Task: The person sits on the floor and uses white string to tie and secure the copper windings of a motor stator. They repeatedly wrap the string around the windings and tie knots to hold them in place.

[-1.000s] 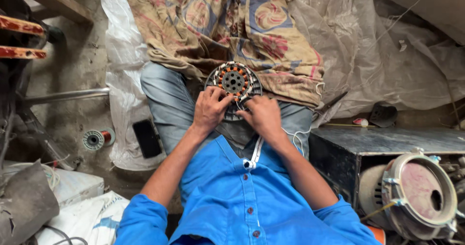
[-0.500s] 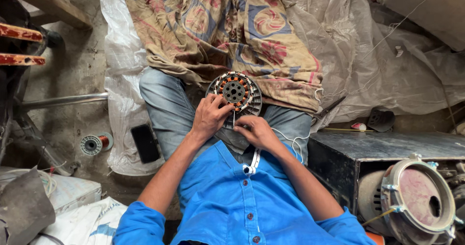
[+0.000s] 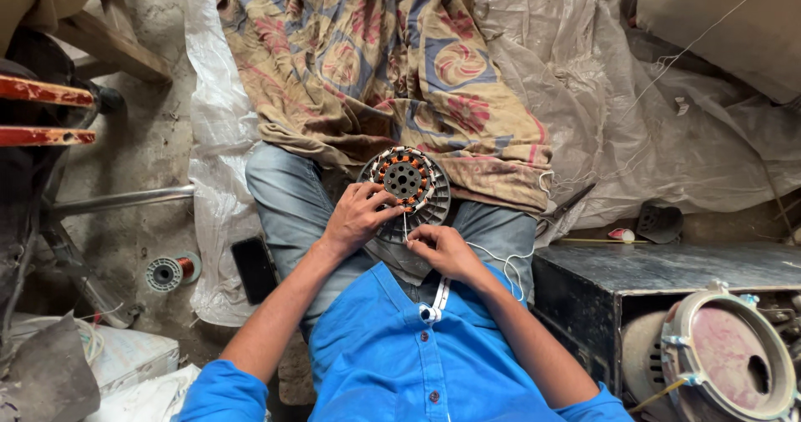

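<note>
On the person's lap sits the round motor part [image 3: 406, 190]. Left hand [image 3: 357, 216] grips its rim. Right hand [image 3: 442, 248] has dropped from the part's edge and now pinches a thin wire [image 3: 405, 224], pulling it tight.

Soft even daylight, sharp focus, wide-angle edges

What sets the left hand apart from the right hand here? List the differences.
The left hand lies spread on the round motor stator, fingers gripping its rim; the right hand is bunched, fingertips pinching a thin white strand at the stator's lower edge. The left hand sits higher and further left; the right hand sits lower, nearer the blue shirt. Both are bare and work over the lap.
</note>
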